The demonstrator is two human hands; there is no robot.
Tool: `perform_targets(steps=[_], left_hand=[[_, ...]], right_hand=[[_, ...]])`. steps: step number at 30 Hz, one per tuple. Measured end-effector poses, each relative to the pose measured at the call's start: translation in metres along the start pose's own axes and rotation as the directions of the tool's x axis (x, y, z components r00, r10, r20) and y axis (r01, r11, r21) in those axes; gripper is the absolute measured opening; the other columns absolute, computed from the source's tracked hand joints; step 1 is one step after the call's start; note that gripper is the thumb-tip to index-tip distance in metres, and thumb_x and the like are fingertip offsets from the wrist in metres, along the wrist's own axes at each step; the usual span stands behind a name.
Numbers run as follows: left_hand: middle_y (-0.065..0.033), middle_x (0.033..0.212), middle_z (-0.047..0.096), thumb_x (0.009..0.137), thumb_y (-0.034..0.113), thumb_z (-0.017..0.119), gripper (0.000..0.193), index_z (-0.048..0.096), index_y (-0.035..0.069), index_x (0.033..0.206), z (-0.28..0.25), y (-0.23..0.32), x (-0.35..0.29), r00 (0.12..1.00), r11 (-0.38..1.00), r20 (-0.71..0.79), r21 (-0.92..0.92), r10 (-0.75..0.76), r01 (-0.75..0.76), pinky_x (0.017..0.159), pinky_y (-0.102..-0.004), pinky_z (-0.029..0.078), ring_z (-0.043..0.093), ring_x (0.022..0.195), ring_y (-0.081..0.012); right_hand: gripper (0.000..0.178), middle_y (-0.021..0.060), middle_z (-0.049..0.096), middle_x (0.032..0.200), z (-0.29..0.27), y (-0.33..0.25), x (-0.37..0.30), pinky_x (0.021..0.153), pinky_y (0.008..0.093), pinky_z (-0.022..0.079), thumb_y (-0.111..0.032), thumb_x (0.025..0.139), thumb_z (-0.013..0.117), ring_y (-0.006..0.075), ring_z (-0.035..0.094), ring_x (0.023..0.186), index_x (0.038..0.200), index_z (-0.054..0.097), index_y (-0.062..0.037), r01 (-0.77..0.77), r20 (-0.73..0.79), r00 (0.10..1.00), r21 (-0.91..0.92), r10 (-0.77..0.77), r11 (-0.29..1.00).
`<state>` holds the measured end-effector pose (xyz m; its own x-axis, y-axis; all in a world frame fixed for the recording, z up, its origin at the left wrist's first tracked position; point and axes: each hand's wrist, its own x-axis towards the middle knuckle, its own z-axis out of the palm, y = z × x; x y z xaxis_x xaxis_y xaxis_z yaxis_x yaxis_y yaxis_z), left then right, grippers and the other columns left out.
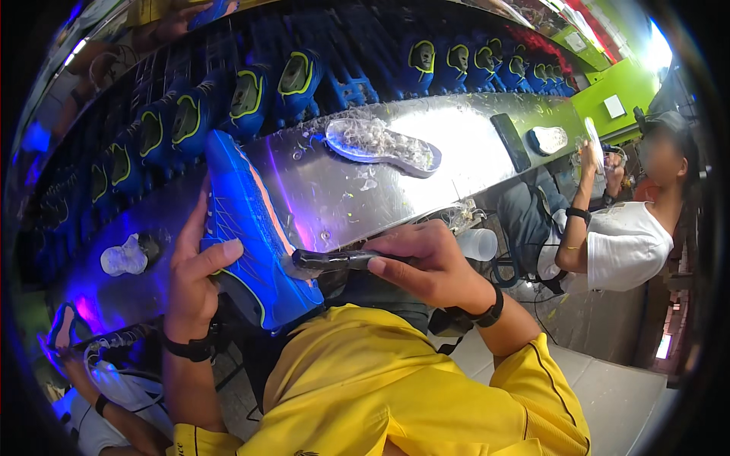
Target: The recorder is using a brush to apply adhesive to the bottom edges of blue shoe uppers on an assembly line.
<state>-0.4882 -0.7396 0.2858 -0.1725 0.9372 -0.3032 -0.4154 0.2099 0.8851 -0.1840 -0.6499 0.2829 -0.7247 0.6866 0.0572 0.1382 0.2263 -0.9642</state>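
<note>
Head view: left hand (196,277) wraps a blue shoe (262,251), thumb pressed on the near side, fingers mostly hidden behind it; shoe is held up off the desk (346,216), at its near edge and in front of the yellow shirt (380,387), toe end pointing up and away, pinkish strip (266,205) along its right edge; right hand (430,262) closes on a dark-handled tool (327,261), thumb and fingers pinching the handle, tool's far end against the shoe's lower right edge; exact form of that end cannot be told; on the desk beyond the shoe, a pale sole (426,158) covered with loose clear scraps (365,138); farther right, a flat black object (510,142) just beside a small white piece (549,139); left of the shoe, another white piece (125,256); behind the desk, a row of blue shoes with lime collars (247,95) on a dark rack (350,82); at far right a co-worker (627,247) holds a white item (595,144)
</note>
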Motion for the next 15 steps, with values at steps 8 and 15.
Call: perform_targets(steps=[8, 15], left_hand=[[-0.0138, 0.144, 0.063, 0.092, 0.009, 0.068, 0.08, 0.035, 0.002, 0.164, -0.003, 0.003, 0.014, 0.996, 0.988, -0.024, -0.124, -0.091, 0.088, 0.113, -0.0407, 0.05, 0.065, 0.128, -0.0257], [-0.0118, 0.129, 0.072, 0.104, 0.022, 0.064, 0.047, 0.057, 0.002, 0.146, -0.008, -0.003, 0.019, 0.947, 0.922, -0.114, -0.29, -0.299, 0.256, 0.104, -0.0417, 0.057, 0.072, 0.116, -0.0255]], right_hand=[[0.019, 0.0153, 0.066, 0.074, -0.019, -0.011, 0.003, 0.057, 0.0391, 0.047, -0.012, 0.093, 0.076, 0.0308, 0.063, 0.062, 0.106, 0.078, 0.001, 0.02, -0.005, 1.0, -0.102, -0.021, 0.995], [0.022, 0.0137, 0.065, 0.071, -0.036, -0.032, 0.013, 0.051, 0.0391, 0.044, -0.015, 0.086, 0.082, 0.0292, 0.062, 0.056, 0.102, 0.079, 0.0006, 0.149, -0.076, 0.98, -0.344, -0.185, 0.927]])
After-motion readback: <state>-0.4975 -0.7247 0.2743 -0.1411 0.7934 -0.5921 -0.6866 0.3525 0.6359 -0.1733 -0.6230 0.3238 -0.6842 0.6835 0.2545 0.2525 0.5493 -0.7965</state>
